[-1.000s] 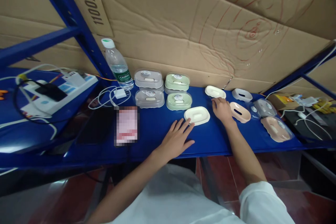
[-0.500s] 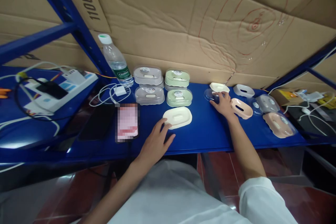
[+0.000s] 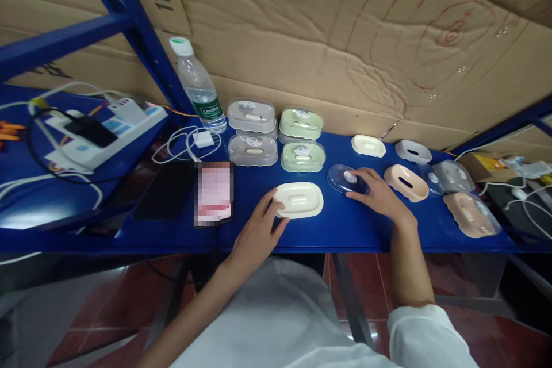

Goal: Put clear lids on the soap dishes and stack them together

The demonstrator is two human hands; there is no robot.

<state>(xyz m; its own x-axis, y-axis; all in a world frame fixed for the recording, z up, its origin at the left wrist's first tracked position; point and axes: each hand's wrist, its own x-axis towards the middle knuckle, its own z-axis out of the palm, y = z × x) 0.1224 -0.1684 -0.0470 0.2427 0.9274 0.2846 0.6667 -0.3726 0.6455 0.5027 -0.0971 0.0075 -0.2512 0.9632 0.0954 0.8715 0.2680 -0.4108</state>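
On the blue worktop (image 3: 345,230), the left hand (image 3: 254,236) is steadying the cream soap dish (image 3: 299,200), grip loose; the right hand (image 3: 379,198) is resting fingertips, uncurled, on the clear lid (image 3: 345,178) just beside it.

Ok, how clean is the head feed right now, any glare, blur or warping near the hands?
Head view: sharp around the left hand on the cream tray and the right hand on the clear lid; wide-angle bending toward the edges; glare on the blue shelf at far left; one pixelated patch.
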